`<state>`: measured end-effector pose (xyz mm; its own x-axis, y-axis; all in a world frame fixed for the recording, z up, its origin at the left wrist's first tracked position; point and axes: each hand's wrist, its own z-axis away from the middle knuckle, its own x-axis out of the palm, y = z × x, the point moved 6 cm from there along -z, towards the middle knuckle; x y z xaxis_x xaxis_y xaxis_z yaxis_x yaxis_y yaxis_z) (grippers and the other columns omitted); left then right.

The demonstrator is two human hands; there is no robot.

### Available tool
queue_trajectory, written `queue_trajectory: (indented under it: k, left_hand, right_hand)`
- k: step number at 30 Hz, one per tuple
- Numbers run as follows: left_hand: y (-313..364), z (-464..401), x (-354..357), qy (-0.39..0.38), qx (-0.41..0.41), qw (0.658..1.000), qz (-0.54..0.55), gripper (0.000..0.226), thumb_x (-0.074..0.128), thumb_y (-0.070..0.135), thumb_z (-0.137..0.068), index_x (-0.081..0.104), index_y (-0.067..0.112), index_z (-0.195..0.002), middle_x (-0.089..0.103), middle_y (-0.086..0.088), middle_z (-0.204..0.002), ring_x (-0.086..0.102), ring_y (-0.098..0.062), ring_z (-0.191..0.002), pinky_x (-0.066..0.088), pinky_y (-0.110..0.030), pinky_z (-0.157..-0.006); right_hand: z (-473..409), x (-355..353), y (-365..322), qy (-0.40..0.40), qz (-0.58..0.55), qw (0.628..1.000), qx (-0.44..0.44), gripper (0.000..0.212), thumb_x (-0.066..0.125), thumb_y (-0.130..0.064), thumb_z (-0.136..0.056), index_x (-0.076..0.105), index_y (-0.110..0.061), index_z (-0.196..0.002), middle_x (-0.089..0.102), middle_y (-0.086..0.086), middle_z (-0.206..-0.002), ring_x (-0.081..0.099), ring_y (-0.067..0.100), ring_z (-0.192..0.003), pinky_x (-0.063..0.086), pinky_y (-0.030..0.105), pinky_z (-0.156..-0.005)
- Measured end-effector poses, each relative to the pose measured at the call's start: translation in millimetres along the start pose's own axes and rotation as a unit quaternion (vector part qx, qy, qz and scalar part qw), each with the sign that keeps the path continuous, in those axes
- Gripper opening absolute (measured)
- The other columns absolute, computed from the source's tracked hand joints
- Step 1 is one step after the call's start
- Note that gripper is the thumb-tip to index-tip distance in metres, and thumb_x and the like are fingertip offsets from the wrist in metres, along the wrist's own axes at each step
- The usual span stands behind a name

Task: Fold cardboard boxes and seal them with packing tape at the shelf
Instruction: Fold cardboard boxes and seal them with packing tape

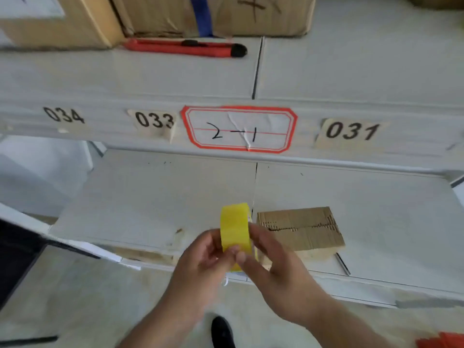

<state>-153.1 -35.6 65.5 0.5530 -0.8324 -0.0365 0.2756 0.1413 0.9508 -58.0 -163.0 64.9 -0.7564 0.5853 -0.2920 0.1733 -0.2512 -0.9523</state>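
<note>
Tape roll pinched by both hands; flat cardboard at lower shelf front edge remains unfolded, unsealed.

Held upright on edge between both hands, a yellow roll of packing tape, left hand gripping from one side, right hand from the other, thumbs pressed against the roll's near face. Just beyond, lying flat on the lower shelf, a piece of corrugated cardboard. On the upper shelf, a red utility knife resting before taped cardboard boxes. Along the shelf edge, labels reading 034, 033, 031 and a red-bordered sticker marked 2-1.
</note>
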Motion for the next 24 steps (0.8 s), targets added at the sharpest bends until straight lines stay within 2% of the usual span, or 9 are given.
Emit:
queue_trajectory:
  k: [3,5,7,9,11,14,18,21,24]
  left_hand:
    - [21,28,19,0.029,0.022,0.999,0.018,0.044,0.08,0.05,-0.076,0.068,0.019,-0.105,0.076,-0.008,-0.102,0.074,-0.023,-0.099,0.061,-0.041,-0.089]
    - [46,31,12,0.088,0.091,0.988,-0.089,0.056,0.068,0.066,-0.07,0.065,0.031,-0.114,0.069,0.003,-0.113,0.069,-0.006,-0.101,0.058,-0.025,-0.086]
    - [61,23,17,0.024,0.096,0.984,-0.151,0.07,0.058,0.073,-0.074,0.056,0.041,-0.136,0.059,0.022,-0.134,0.059,0.008,-0.119,0.048,-0.019,-0.102]
    - [64,12,27,-0.06,0.036,0.984,-0.164,0.052,0.058,0.07,-0.084,0.061,0.049,-0.132,0.062,0.029,-0.133,0.056,0.009,-0.125,0.041,-0.029,-0.115]
    - [74,10,35,-0.069,0.068,0.971,-0.217,0.023,0.061,0.043,-0.101,0.065,0.046,-0.124,0.067,0.032,-0.122,0.058,0.014,-0.117,0.043,-0.019,-0.107]
    - [79,23,47,-0.042,0.135,0.932,-0.334,0.029,0.057,0.026,-0.105,0.065,0.037,-0.131,0.066,0.028,-0.123,0.057,0.016,-0.113,0.042,-0.004,-0.093]
    - [66,62,77,-0.007,0.258,0.87,-0.42,0.049,0.043,0.045,-0.103,0.052,0.031,-0.15,0.049,0.021,-0.15,0.042,0.01,-0.137,0.032,-0.01,-0.112]
    - [54,93,110,-0.007,0.338,0.813,-0.474,0.058,0.047,0.038,-0.101,0.045,0.019,-0.156,0.037,0.008,-0.163,0.03,-0.004,-0.151,0.022,-0.011,-0.118]
    - [55,96,113,0.039,0.342,0.831,-0.436,0.052,0.058,0.044,-0.096,0.056,0.022,-0.144,0.048,0.015,-0.15,0.045,-0.002,-0.138,0.03,-0.005,-0.109]
  right_hand:
    - [18,-12,-26,-0.01,-0.038,0.997,-0.063,0.033,0.055,-0.05,-0.105,0.063,-0.018,-0.107,0.064,0.0,-0.087,0.062,0.024,-0.081,0.052,0.046,-0.072]
    - [31,-29,-31,-0.009,-0.058,0.995,-0.08,0.03,0.056,-0.041,-0.105,0.067,-0.013,-0.109,0.066,0.005,-0.092,0.062,0.028,-0.087,0.052,0.046,-0.077]
    - [43,-42,-35,-0.025,-0.029,0.994,-0.105,0.029,0.057,-0.036,-0.105,0.065,-0.008,-0.104,0.062,0.009,-0.092,0.057,0.029,-0.085,0.049,0.047,-0.075]
    - [50,-51,-37,-0.057,-0.005,0.992,-0.116,0.033,0.057,-0.035,-0.106,0.06,-0.004,-0.096,0.055,0.013,-0.086,0.05,0.033,-0.079,0.045,0.051,-0.071]
    - [57,-61,-36,-0.078,0.013,0.989,-0.122,0.034,0.057,-0.032,-0.108,0.052,-0.006,-0.086,0.045,0.009,-0.078,0.043,0.031,-0.073,0.04,0.051,-0.065]
    - [70,-77,-30,-0.094,0.023,0.988,-0.118,0.035,0.058,-0.027,-0.108,0.046,-0.006,-0.082,0.038,0.008,-0.076,0.038,0.029,-0.071,0.034,0.045,-0.063]
    - [83,-88,-19,-0.074,0.017,0.993,-0.091,0.036,0.056,-0.036,-0.106,0.055,-0.004,-0.089,0.049,0.012,-0.082,0.046,0.032,-0.077,0.041,0.048,-0.068]
    - [88,-94,-16,-0.044,-0.009,0.996,-0.073,0.034,0.055,-0.04,-0.104,0.063,-0.008,-0.095,0.059,0.015,-0.089,0.054,0.035,-0.082,0.047,0.05,-0.073]
    - [91,-99,-15,-0.027,0.007,0.996,-0.08,0.03,0.054,-0.041,-0.105,0.066,-0.016,-0.095,0.062,0.011,-0.086,0.056,0.031,-0.077,0.047,0.047,-0.069]
